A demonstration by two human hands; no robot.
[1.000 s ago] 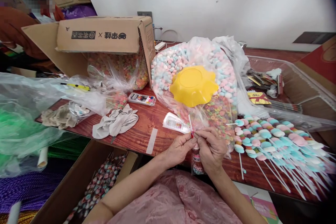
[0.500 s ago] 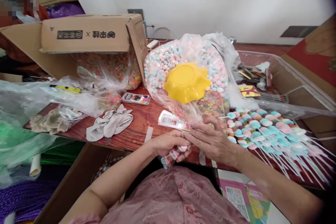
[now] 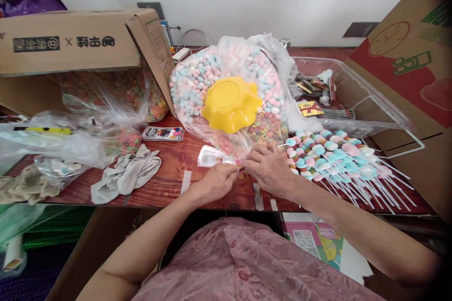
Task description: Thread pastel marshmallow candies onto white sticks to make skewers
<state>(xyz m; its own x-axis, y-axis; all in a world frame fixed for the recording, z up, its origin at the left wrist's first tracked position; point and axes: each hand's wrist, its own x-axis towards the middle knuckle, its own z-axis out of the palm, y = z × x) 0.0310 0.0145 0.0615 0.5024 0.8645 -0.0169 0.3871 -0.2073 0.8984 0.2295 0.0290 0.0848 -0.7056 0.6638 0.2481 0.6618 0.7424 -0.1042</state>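
Note:
Over the front of the table, my left hand [image 3: 219, 181] and my right hand [image 3: 271, 170] meet at their fingertips. My left fingers are pinched together, and my right fingers are bent. Whatever is between them is too small and covered to make out. Flat printed clear bags [image 3: 211, 156] lie just behind my left fingers. Beyond my hands an upturned yellow wavy-edged bowl [image 3: 231, 103] rests on a big clear bag of pastel marshmallows [image 3: 183, 89]. Colourful ring-shaped candies [image 3: 267, 128] show beside the bowl. Marshmallow skewers [image 3: 332, 150] are piled by my right forearm.
A cardboard box [image 3: 77, 51] stands at the left with bagged candies inside. A grey cloth [image 3: 127, 175] and another stack of printed packaging [image 3: 163, 133] lie in front of it. At the right are a clear plastic bin [image 3: 374, 82] and a large carton [image 3: 406, 51].
Both hands have moved forward from near my body to over the table. The small bottle-shaped candy packet seen in my left hand no longer shows. The camera view has shifted right.

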